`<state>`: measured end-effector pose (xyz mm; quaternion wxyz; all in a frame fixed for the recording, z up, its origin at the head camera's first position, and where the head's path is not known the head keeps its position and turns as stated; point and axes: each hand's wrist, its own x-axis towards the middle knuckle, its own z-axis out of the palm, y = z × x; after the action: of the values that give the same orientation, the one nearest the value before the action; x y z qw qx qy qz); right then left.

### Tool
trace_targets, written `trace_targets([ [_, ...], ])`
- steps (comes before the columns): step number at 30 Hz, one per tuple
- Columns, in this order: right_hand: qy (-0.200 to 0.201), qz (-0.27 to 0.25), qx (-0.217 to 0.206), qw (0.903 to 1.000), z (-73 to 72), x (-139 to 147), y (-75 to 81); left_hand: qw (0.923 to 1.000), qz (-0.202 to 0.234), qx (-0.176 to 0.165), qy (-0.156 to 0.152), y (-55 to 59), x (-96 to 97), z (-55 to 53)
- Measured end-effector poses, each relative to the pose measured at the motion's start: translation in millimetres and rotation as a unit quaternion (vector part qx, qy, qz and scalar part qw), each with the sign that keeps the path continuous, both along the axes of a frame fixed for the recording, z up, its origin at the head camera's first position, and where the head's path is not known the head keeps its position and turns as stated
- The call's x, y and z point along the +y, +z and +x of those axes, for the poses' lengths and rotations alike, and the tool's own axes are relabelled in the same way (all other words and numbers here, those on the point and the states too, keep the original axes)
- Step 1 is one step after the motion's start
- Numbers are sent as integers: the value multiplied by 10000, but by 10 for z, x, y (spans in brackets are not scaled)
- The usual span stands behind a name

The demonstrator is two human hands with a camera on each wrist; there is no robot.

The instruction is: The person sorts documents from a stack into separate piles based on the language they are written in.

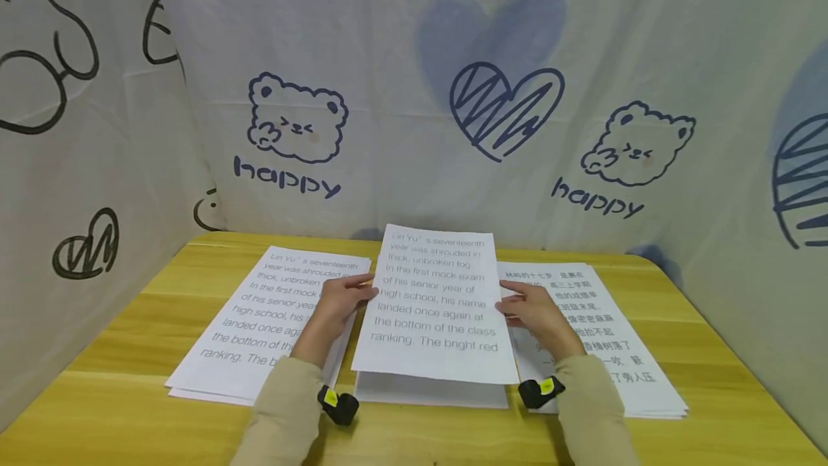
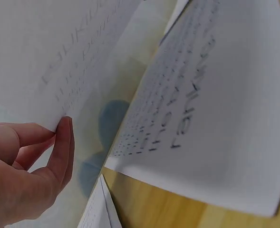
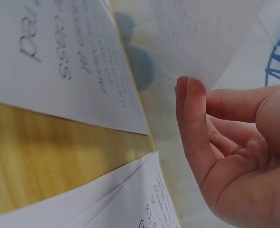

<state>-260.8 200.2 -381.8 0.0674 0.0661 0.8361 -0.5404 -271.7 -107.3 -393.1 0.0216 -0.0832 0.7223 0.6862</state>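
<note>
Both hands hold up a printed sheet of paper point(image 1: 433, 308) above the middle of the table, its English text facing me. The left hand point(image 1: 346, 302) pinches its left edge between thumb and fingers, as the left wrist view shows at the sheet's edge point(image 2: 30, 99). At the opposite edge, the right hand point(image 1: 532, 308) pinches the paper, thumb on one face and fingers on the other; the right wrist view shows this grip on the sheet point(image 3: 201, 52). Beneath it lies another printed page point(image 1: 430, 390), mostly hidden in the head view but seen with English text in both wrist views.
To the left lies a stack of English pages point(image 1: 220, 336), partly behind the left forearm. A stack of pages in Chinese characters point(image 1: 637, 351) lies right, partly under the right forearm. The wooden table point(image 1: 97, 394) meets a patterned cloth point(image 1: 401, 128) behind and on both sides.
</note>
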Motion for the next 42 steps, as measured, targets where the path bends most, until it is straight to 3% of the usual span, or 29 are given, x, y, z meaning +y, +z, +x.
trace_targets([
  [3, -51, -179, -18, 9998, 7, 7, 29, 9995, 285, -96, -56, 25, -28, -2],
  [11, 21, -253, 279, 9993, 37, -10, 109, 9995, 273, -70, 128, 4, -26, 17],
  [19, -89, -297, 256, 9992, 55, -43, 113, 9991, 381, -50, 200, 9, -32, -1],
  [27, -332, -333, 258, 9986, 13, -156, 126, 9998, 157, -104, -52, 51, -106, -58],
  [36, -279, -576, 477, 9968, -69, -468, 133, 9994, 19, -229, -273, 201, -468, -79],
  [42, -268, -693, 571, 9956, -129, -717, 132, 9987, -192, -389, -262, 200, -677, -106],
])
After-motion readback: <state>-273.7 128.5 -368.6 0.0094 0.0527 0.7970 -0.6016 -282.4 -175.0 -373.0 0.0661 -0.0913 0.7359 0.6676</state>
